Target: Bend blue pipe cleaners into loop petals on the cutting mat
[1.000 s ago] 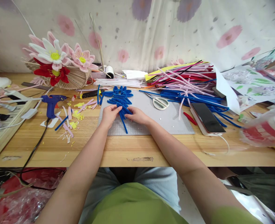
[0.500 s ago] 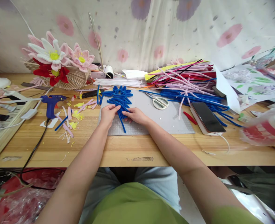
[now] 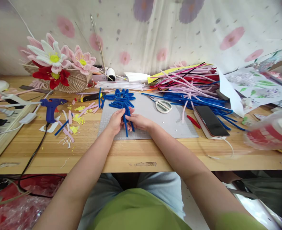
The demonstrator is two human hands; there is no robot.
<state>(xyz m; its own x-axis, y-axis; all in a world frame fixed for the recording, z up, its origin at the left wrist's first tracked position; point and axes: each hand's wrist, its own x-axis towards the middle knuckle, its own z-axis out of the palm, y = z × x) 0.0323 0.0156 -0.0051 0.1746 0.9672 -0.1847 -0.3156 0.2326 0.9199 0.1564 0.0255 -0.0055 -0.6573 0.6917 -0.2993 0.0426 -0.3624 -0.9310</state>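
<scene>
Fingers of the left hand (image 3: 116, 122) and right hand (image 3: 139, 122) have curled further around the blue stems (image 3: 126, 126), pinching them with thumbs on top. Fuzzy and narrow, they point toward the front of the table (image 3: 88, 156), over the grey mat (image 3: 179, 126). More blue pieces (image 3: 122, 101) lie just beyond; bare mat stretches rightward, below the scissors (image 3: 163, 106).

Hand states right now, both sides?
Left hand: closed, holding blue chenille stems.
Right hand: closed, thumb and fingers pinching the same blue chenille stems.
</scene>
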